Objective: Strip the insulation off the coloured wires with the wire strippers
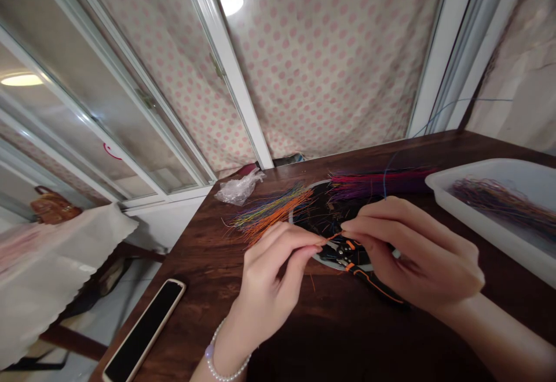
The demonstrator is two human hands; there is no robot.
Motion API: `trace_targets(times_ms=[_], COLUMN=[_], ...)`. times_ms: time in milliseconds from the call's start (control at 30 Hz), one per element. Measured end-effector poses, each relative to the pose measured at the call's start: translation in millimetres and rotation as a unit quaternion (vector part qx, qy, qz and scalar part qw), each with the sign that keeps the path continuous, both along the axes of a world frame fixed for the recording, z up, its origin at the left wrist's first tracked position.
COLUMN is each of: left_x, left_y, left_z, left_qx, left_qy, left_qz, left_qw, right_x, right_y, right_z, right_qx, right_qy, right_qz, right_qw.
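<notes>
My left hand [275,269], with a beaded bracelet at the wrist, pinches one end of a short orange wire [333,236]. Thumb and fingertips of my right hand [412,248] close on its other end, so the wire spans the small gap between both hands. A thin blue wire [384,176] rises from behind my right hand and arcs to the upper right. Just beneath the hands lie wire strippers [369,280] with black and orange handles, their jaws over a round, pale-rimmed tray [299,197] with dark contents and wire bits.
Bundles of orange wires [278,214] and red-purple wires [360,185] lie behind the hands. At right stands a white plastic bin [486,243] holding tangled wires. A phone [145,330] lies by the table's left edge, and a crumpled clear bag [238,188] sits near the window.
</notes>
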State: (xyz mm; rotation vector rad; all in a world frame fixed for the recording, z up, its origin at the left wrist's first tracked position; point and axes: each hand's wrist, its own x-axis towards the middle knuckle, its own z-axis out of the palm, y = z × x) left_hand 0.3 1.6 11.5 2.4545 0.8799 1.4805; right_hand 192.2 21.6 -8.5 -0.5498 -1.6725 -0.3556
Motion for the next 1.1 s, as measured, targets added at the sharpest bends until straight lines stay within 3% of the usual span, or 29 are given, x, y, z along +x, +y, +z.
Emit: trace_targets(times_ms=[100,200,400,500,600,667,700,767,833,867,933,1033,1100], left_x=[-0.7,-1.5,-3.0,0.6,5.1,5.1,3.8,-0.6,-5.3,-7.1,-8.7,-6.3,-2.8], left_y=[3.2,3.6,3.1,1.3,-2.8,-4.2,-3.9,-1.3,1.7,2.6,1.8,-3.0,-5.0], left_z=[-5.4,-7.9,-11.7,-13.9,-9.8,-4.0,-1.1,3.6,6.0,6.4,6.3,4.3,2.0], left_qx=[0.157,0.245,0.289,0.286,0.176,-0.012,-0.125,-0.328,-0.445,-0.461,-0.417,-0.218,-0.088], left_qy=[0.048,0.069,0.095,0.071,-0.007,-0.079,-0.115,-0.171,-0.177,-0.162,-0.116,-0.043,0.004], left_qz=[0.057,0.109,0.152,0.155,0.097,0.022,-0.024,-0.116,-0.182,-0.195,-0.165,-0.025,0.051], left_qw=[0.985,0.961,0.940,0.943,0.980,0.997,0.985,0.922,0.859,0.850,0.886,0.975,0.995], right_x=[-0.2,0.6,-0.1,-1.2,-0.8,0.4,1.0,2.0,2.2,2.0,1.0,-1.0,-2.2], right_y=[0.4,0.4,0.3,0.4,0.4,0.1,-0.1,-0.2,0.5,1.2,3.1,6.3,7.6], right_z=[0.0,1.0,2.1,1.0,1.0,1.7,2.0,2.2,1.3,0.6,-1.2,-4.6,-7.1], right_qx=[-0.016,-0.028,-0.022,-0.018,-0.014,-0.010,-0.008,0.001,0.009,0.013,0.015,0.005,-0.005], right_qy=[0.004,0.004,0.002,0.003,-0.010,-0.020,-0.026,-0.033,-0.040,-0.040,-0.037,-0.033,-0.040], right_qz=[0.013,0.023,0.030,0.022,0.019,0.022,0.024,0.025,0.029,0.031,0.031,0.031,0.041], right_qw=[1.000,0.999,0.999,1.000,1.000,0.999,0.999,0.999,0.999,0.999,0.999,0.999,0.998])
